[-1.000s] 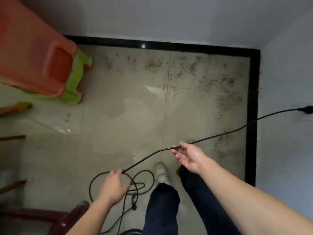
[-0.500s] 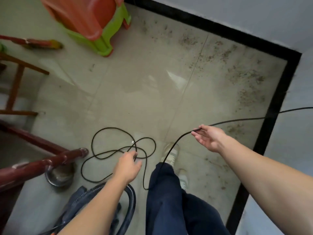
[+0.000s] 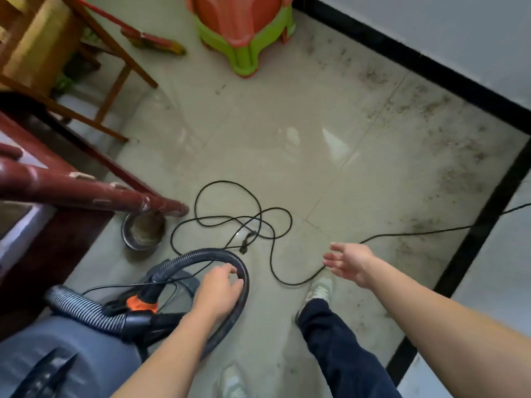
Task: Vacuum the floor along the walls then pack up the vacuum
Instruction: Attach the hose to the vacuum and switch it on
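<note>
A grey vacuum body (image 3: 57,354) sits at the bottom left with its black ribbed hose (image 3: 201,254) arching over the floor. My left hand (image 3: 218,291) reaches down at the hose's curve, fingers bent over it; whether it grips is unclear. The black power cord (image 3: 230,219) lies in loose loops on the tiles and runs off to the right wall. My right hand (image 3: 349,262) hovers above the cord with fingers spread, holding nothing. Dirt specks (image 3: 448,145) cover the tiles along the black skirting (image 3: 402,64).
An orange and green plastic stool stack (image 3: 244,33) stands at the top. A broom (image 3: 152,40) lies by wooden chair legs (image 3: 112,90). A red-brown rail (image 3: 86,193) and a metal bowl (image 3: 142,232) sit left. My shoes (image 3: 320,288) stand on the tiles.
My right hand has let go of the cord, which now lies on the floor. My left hand has moved from the cord loops down to the vacuum hose. The view swung left.
</note>
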`<state>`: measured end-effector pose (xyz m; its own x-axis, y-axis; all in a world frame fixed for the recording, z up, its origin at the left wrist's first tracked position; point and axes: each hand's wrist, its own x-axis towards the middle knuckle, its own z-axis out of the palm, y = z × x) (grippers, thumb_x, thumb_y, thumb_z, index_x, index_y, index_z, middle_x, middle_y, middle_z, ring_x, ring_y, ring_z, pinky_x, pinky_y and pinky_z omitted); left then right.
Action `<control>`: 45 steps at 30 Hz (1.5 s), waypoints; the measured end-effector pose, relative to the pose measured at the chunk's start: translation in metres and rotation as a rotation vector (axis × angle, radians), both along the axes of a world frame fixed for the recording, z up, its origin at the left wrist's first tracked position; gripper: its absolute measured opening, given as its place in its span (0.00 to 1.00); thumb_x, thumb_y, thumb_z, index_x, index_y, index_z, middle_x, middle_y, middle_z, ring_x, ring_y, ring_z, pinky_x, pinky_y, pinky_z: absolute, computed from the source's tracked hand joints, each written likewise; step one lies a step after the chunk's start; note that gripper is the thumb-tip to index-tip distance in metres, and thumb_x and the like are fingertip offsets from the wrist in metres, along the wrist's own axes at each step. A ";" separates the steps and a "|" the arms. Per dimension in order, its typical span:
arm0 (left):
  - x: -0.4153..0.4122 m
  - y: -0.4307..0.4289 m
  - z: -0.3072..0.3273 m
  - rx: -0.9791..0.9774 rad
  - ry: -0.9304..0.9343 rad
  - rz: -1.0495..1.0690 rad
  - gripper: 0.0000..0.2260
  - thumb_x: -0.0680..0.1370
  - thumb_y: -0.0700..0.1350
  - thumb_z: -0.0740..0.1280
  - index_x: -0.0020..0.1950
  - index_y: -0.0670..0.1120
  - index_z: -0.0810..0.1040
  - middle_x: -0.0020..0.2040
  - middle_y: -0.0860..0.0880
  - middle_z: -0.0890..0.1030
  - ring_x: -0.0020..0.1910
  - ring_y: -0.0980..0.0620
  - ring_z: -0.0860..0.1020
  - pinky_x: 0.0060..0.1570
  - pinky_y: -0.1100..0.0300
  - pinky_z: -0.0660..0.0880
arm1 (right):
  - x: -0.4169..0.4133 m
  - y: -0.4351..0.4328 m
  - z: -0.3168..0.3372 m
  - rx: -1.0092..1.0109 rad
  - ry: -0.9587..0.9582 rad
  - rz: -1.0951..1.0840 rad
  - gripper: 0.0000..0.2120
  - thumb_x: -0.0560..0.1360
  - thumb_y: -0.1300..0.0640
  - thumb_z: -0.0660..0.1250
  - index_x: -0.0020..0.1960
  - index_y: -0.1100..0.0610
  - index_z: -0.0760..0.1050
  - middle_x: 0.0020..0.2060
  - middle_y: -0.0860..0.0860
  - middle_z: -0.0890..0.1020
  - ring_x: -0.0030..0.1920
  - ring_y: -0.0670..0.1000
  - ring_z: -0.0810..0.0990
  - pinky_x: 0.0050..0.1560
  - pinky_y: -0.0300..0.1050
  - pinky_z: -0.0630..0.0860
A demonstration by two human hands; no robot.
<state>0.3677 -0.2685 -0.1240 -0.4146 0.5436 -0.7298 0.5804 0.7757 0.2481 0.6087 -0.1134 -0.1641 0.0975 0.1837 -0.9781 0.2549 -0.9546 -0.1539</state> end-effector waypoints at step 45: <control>-0.269 -0.365 0.054 0.226 0.455 -0.198 0.28 0.77 0.64 0.49 0.64 0.50 0.78 0.63 0.47 0.77 0.62 0.45 0.72 0.67 0.44 0.62 | -0.315 -0.317 0.028 0.879 -0.234 1.097 0.18 0.66 0.66 0.67 0.49 0.48 0.72 0.38 0.51 0.80 0.41 0.57 0.77 0.40 0.45 0.72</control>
<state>0.0985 -0.6332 -0.0701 -0.5348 0.7659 -0.3570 0.7978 0.5969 0.0855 0.2932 -0.4303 -0.1363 -0.3483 0.7993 -0.4897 0.8920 0.1222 -0.4352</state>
